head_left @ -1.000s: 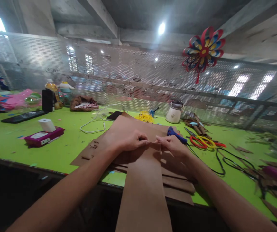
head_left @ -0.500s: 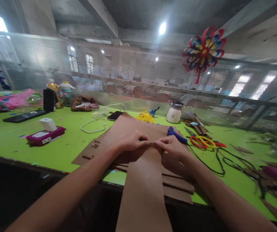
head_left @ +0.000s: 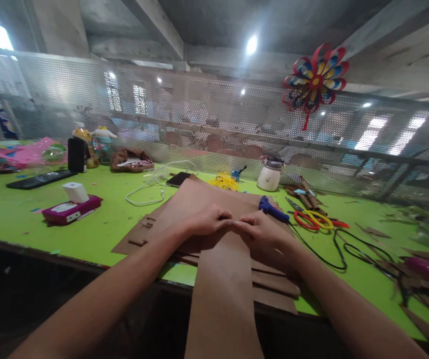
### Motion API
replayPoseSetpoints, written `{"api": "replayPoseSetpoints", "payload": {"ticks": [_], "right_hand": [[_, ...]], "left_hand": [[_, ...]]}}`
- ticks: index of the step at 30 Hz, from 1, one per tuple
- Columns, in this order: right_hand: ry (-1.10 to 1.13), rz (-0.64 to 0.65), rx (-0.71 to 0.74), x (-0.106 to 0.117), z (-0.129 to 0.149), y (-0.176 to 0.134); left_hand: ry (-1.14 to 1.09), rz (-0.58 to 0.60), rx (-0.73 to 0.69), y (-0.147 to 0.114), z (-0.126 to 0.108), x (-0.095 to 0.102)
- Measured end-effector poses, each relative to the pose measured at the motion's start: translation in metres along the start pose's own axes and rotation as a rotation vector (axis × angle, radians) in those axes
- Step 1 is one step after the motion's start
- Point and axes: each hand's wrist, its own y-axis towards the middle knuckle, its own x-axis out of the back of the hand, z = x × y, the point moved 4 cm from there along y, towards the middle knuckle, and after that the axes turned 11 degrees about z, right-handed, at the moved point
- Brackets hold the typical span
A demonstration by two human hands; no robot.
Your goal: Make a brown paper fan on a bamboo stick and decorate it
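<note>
A long strip of brown paper (head_left: 223, 294) hangs from the table's near edge toward me. My left hand (head_left: 209, 221) and my right hand (head_left: 261, 230) both pinch its far end, fingertips nearly touching each other. Under the strip lies a stack of brown card sheets (head_left: 195, 199) on the green table (head_left: 98, 224).
Behind my right hand lie a blue glue gun (head_left: 272, 208) with a black cord (head_left: 343, 249) and red-and-yellow scissors (head_left: 315, 219). A magenta box (head_left: 71, 209), white cable (head_left: 147, 192), phone (head_left: 179, 178), white jar (head_left: 270, 174) and brown scraps (head_left: 427, 279) sit around. Mesh fencing backs the table.
My two hands have drawn closer together at the strip's far end, and its top edge is now covered by my fingers. The view has shifted slightly.
</note>
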Motion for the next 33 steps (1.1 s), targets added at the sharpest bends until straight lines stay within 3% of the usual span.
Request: {"api": "replayPoseSetpoints", "payload": {"ticks": [5, 13, 25, 33], "right_hand": [[0.035, 0.019, 0.044, 0.001, -0.005, -0.001], [0.023, 0.082, -0.011, 0.005, -0.015, -0.002], [0.107, 0.111, -0.025, 0.003, -0.018, -0.004], [0.209, 0.124, -0.06, 0.002, -0.021, -0.003]], "left_hand": [[-0.097, 0.079, 0.022, -0.002, 0.008, 0.003], [-0.264, 0.275, 0.072, -0.01, 0.022, 0.003], [-0.319, 0.315, 0.17, -0.011, 0.014, 0.002], [-0.336, 0.327, 0.075, -0.011, 0.012, 0.0]]}}
